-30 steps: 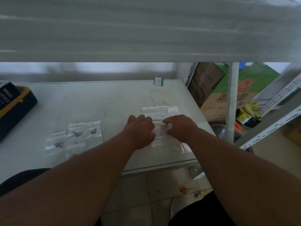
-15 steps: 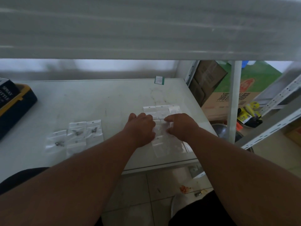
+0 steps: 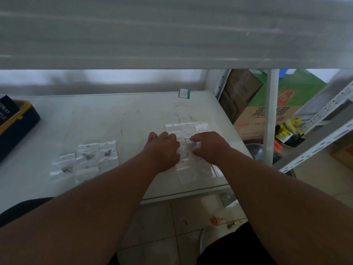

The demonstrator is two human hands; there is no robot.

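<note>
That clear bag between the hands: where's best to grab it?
Likely pinch the clear bag at its exposed edge, coming from above: it is thin and lies nearly flat on the table among overlapping bags, so only an edge gives a grip.

Partly covered by left hand (image 3: 164, 148) and right hand (image 3: 210, 148): clear flat plastic pouches (image 3: 191, 170) near white tabletop's (image 3: 124, 115) right edge. Too small to identify: dark bits in clear filled pouches (image 3: 89, 156) left of tabletop's middle. Cropped at tabletop's far left: navy-and-yellow box (image 3: 19, 127).
</note>
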